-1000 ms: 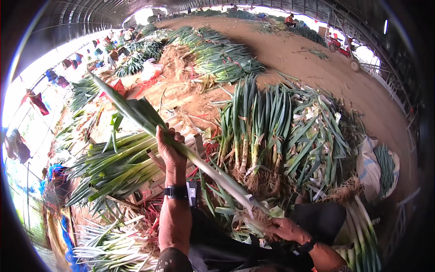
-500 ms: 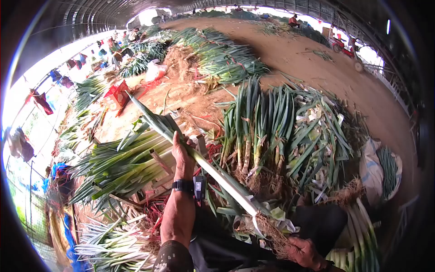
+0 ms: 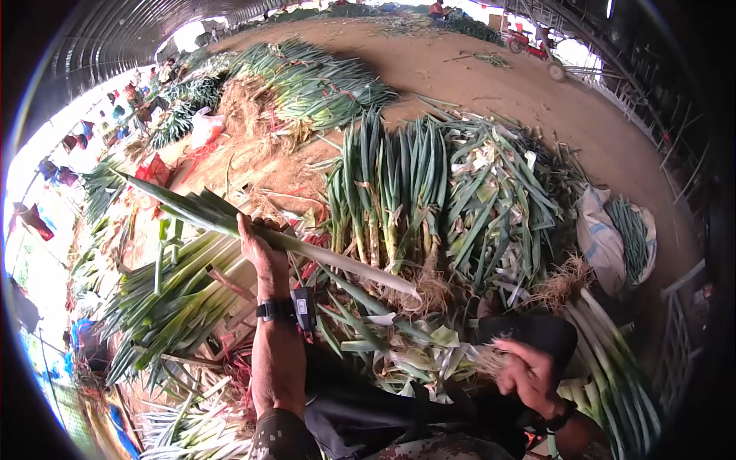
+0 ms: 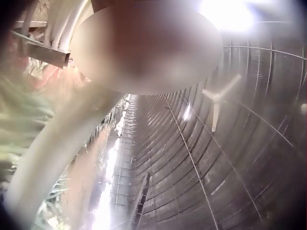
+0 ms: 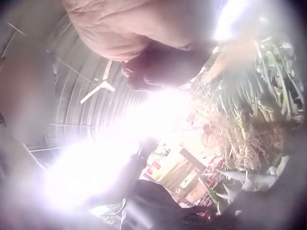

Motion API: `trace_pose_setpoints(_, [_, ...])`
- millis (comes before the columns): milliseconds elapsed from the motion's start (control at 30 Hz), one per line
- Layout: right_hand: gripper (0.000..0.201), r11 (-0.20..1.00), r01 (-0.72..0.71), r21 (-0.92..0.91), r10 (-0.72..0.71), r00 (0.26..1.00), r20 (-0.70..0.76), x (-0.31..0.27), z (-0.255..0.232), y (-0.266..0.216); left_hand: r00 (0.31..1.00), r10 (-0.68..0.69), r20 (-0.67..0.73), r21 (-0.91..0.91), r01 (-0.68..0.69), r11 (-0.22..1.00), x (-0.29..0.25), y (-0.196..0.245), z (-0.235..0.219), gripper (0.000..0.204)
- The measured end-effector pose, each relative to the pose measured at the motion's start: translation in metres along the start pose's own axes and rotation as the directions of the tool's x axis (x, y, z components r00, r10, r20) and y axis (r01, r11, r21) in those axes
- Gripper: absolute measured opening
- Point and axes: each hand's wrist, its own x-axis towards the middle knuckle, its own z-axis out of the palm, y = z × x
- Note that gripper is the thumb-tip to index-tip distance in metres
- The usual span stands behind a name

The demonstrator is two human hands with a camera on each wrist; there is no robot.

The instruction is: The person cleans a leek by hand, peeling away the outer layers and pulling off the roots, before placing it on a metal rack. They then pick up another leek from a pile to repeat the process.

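My left hand grips a long green onion by its upper stalk, the leaves pointing up to the left. Its bare white end slants down to the right, in front of the roots of a standing bundle of green onions. In the left wrist view the pale stalk runs down to the lower left. Over my dark-clothed leg, my right hand is curled around a blurred tuft of roots, apart from the stalk. The right wrist view shows that hand from close by, its fingertips in shadow.
Green onions lie across a wooden rack at left, with whiter ones below. A heap of stripped leaves and a white sack stand at right. More onions lie beside my right knee; a large pile lies farther back.
My right hand has come away from the onion's lower end with the roots, leaving that end bare. My left hand has swung the stalk flatter, and the head view has turned right.
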Motion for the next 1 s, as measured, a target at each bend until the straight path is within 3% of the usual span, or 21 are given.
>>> trace_pose_setpoints(67, [0.037,0.996,-0.040,-0.081,0.057,0.975,0.216,0.024,0.007,0.012,0.999,-0.006,-0.039,-0.027,0.005,1.000,0.002,-0.002,-0.002,0.031])
trace_pose_setpoints(100, [0.038,0.942,0.110,-0.318,0.000,0.946,0.325,0.031,0.009,0.023,0.999,-0.010,-0.037,-0.068,0.007,0.998,0.001,-0.001,0.000,0.030])
trace_pose_setpoints(167, [0.041,0.623,0.444,-0.645,-0.024,0.834,0.551,0.047,0.012,0.044,0.999,-0.007,-0.041,-0.120,0.002,0.993,-0.004,0.003,0.005,0.028])
trace_pose_setpoints(300, [0.054,0.831,0.281,-0.479,-0.098,0.924,0.371,0.080,0.008,0.087,1.000,0.002,-0.011,-0.123,-0.004,0.992,-0.006,0.009,0.007,0.032])
trace_pose_setpoints(367, [0.072,0.964,-0.041,-0.262,0.107,0.964,0.242,0.094,0.006,0.088,1.000,-0.010,0.015,-0.130,0.012,0.991,-0.003,0.009,0.003,0.035])
trace_pose_setpoints(400, [0.081,0.972,-0.196,-0.129,0.219,0.955,0.198,0.102,0.005,0.088,0.999,-0.031,0.036,-0.161,0.037,0.986,-0.004,0.009,0.002,0.033])
trace_pose_setpoints(500, [0.104,0.985,-0.068,0.159,0.047,0.990,0.133,0.126,0.013,0.103,0.995,-0.073,0.069,-0.232,0.087,0.969,-0.009,0.011,0.005,0.031])
trace_pose_setpoints(633, [0.112,0.752,-0.108,0.650,-0.001,0.986,0.164,0.138,0.037,0.097,0.991,-0.085,0.102,-0.273,0.110,0.956,-0.014,0.009,0.007,0.033])
trace_pose_setpoints(733, [0.109,0.586,-0.317,0.746,0.013,0.924,0.382,0.128,0.068,0.082,0.987,-0.107,0.122,-0.301,0.140,0.943,-0.007,0.003,0.001,0.034])
trace_pose_setpoints(767, [0.103,0.574,-0.357,0.736,0.072,0.918,0.389,0.122,0.078,0.077,0.986,-0.117,0.121,-0.308,0.149,0.940,-0.004,0.001,-0.001,0.035])
trace_pose_setpoints(867, [0.044,0.360,-0.485,0.797,0.146,0.873,0.466,0.103,0.092,0.065,0.986,-0.108,0.124,-0.265,0.137,0.954,-0.001,-0.003,-0.005,0.037])
trace_pose_setpoints(967, [0.032,0.443,-0.518,0.732,-0.007,0.814,0.580,0.085,0.064,0.092,0.988,-0.117,0.096,-0.225,0.136,0.965,-0.002,-0.001,-0.003,0.036])
trace_pose_setpoints(1000, [0.033,0.685,-0.438,0.581,0.060,0.830,0.555,0.073,0.063,0.083,0.984,-0.136,0.115,-0.190,0.156,0.969,0.000,-0.003,-0.003,0.035])
